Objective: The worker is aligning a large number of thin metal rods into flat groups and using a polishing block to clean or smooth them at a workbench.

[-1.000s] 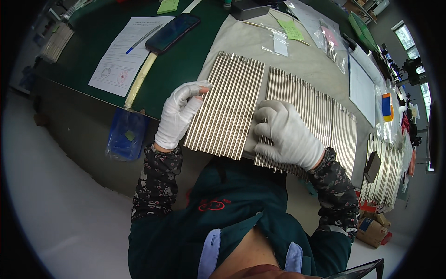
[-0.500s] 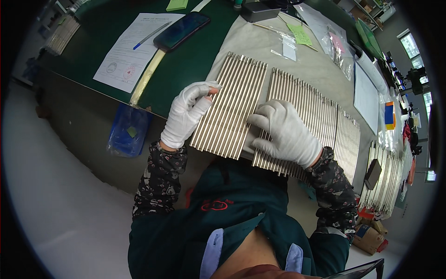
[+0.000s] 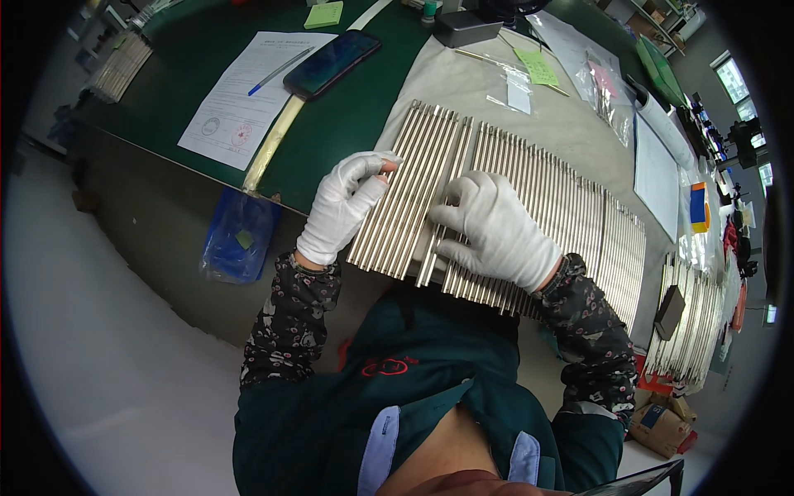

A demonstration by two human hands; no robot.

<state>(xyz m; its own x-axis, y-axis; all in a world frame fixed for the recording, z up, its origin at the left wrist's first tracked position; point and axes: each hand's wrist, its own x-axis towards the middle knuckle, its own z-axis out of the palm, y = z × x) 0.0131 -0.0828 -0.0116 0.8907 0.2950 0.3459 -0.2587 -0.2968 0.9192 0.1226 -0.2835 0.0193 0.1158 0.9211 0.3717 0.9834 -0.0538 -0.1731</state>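
Observation:
Slim silvery metal rods lie side by side in front of me, in a smaller left group (image 3: pixel 405 190) and a wider right group (image 3: pixel 542 186). Between them a narrow strip of one or two rods (image 3: pixel 457 169) stands apart, with a gap on each side. My right hand (image 3: pixel 500 236), in a white glove, is curled over the near part of the right group, its thumb and fingertips at the separate strip. At the left group's outer edge is my left hand (image 3: pixel 343 207), also gloved, thumb and forefinger apart, nothing visible between them. One left fingertip is bare.
Left on the green table lie a printed sheet (image 3: pixel 223 124), a pen (image 3: pixel 281 71) and a phone (image 3: pixel 333 64). A pale cloth (image 3: pixel 430 73) lies under the rods. More rods (image 3: pixel 691 318) carry a dark block (image 3: pixel 670 312) at right. A blue bag (image 3: pixel 240 236) hangs below the table's edge.
A narrow strip of rods has come away from the left group's right side and moved rightward, with my right hand's fingers at it. My left hand stays by the left group.

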